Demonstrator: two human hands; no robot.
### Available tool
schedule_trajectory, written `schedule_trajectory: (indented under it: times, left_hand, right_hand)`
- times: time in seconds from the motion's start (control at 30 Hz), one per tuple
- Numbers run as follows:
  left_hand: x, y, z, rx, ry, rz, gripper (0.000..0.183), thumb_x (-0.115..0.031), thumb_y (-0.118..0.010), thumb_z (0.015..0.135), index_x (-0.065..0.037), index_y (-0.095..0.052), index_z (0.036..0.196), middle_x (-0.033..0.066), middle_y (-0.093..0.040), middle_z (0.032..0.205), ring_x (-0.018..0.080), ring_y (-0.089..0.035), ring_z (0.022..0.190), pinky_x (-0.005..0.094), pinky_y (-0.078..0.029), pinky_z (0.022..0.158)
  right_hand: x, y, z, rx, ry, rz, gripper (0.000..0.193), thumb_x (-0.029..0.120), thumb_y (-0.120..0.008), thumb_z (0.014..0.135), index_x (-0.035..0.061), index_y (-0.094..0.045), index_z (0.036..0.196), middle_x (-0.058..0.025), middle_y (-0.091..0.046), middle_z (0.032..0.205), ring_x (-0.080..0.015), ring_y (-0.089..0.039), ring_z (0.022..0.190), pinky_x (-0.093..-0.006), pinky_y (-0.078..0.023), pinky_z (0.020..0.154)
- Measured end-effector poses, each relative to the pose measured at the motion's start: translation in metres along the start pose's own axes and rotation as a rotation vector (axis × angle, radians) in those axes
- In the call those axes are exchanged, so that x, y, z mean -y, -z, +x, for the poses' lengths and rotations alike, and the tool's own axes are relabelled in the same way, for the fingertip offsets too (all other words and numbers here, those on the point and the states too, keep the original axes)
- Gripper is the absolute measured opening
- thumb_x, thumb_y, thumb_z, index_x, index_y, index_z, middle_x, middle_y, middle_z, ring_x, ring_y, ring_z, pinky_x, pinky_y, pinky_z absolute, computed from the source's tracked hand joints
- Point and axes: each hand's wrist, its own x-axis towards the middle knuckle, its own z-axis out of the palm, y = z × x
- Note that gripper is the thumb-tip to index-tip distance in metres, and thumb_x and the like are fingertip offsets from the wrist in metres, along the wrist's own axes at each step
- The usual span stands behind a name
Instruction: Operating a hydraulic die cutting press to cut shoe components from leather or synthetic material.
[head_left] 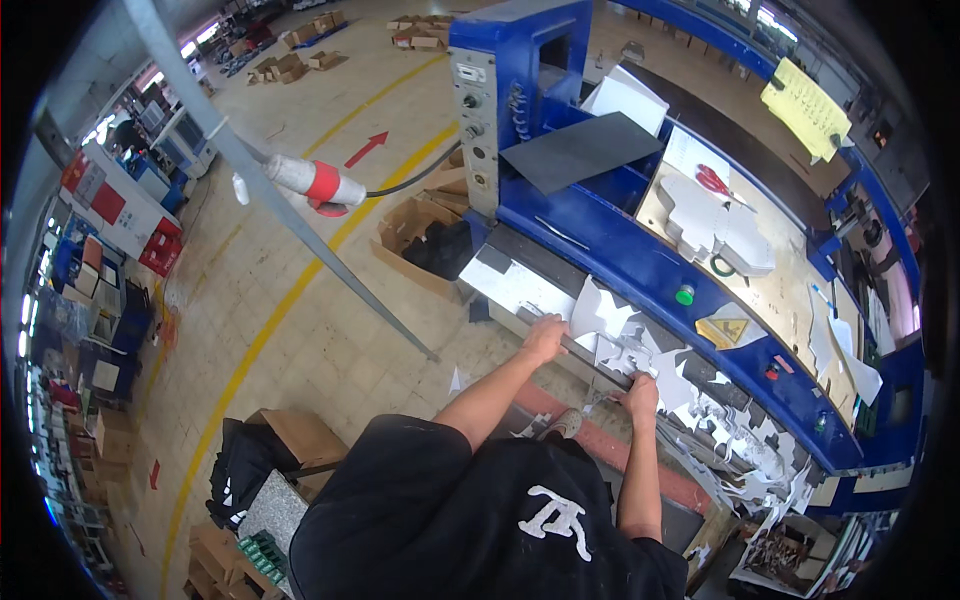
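Head view shows the left hand (545,338) lying on the grey ledge (520,285) of the blue machine (610,245), its grip closed over the ledge edge beside white cardboard scraps (640,350). Right hand (640,395) touches the same scraps lower on the ledge; whether its grip is clenched, I cannot tell.

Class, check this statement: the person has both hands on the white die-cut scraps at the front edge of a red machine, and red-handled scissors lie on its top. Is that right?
Not quite: the machine is blue, not red. The head view shows the left hand and right hand on the white die-cut scraps at its front edge, and the red-handled scissors lying on top.
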Motion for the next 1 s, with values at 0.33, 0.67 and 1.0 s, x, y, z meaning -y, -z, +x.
schedule_trajectory:
  times: [0.33,0.67,1.0]
  left_hand:
    - [-0.004,0.004,0.007,0.107,0.05,0.076,0.046,-0.026,-0.096,0.071,-0.008,-0.073,0.106,0.014,-0.068,0.117,0.0363,-0.061,0.121,0.0498,-0.048,0.105]
    - [0.015,-0.004,-0.041,0.02,0.002,-0.03,0.044,-0.028,-0.095,0.071,-0.009,-0.074,0.105,0.0147,-0.066,0.118,0.0369,-0.059,0.123,0.0502,-0.045,0.107]
    - [0.05,0.04,-0.055,-0.131,0.291,-0.521,0.008,-0.005,-0.072,0.095,-0.009,-0.079,0.097,0.0125,-0.078,0.09,0.0252,-0.075,0.08,0.0371,-0.058,0.072]
  right_hand:
    - [-0.017,-0.031,0.012,-0.13,0.012,-0.046,0.042,0.015,-0.095,0.073,-0.0011,-0.069,0.101,-0.0227,-0.072,0.108,-0.0446,-0.07,0.102,-0.0532,-0.057,0.09]
    - [-0.028,-0.046,-0.024,-0.055,0.165,-0.069,0.039,0.016,-0.094,0.074,0.0002,-0.071,0.101,-0.0215,-0.071,0.098,-0.0445,-0.07,0.096,-0.0531,-0.057,0.086]
    - [0.045,0.026,0.041,0.38,0.147,-0.213,0.041,0.046,-0.093,0.074,0.0093,-0.079,0.086,-0.0131,-0.076,0.085,-0.0353,-0.074,0.082,-0.0482,-0.059,0.079]
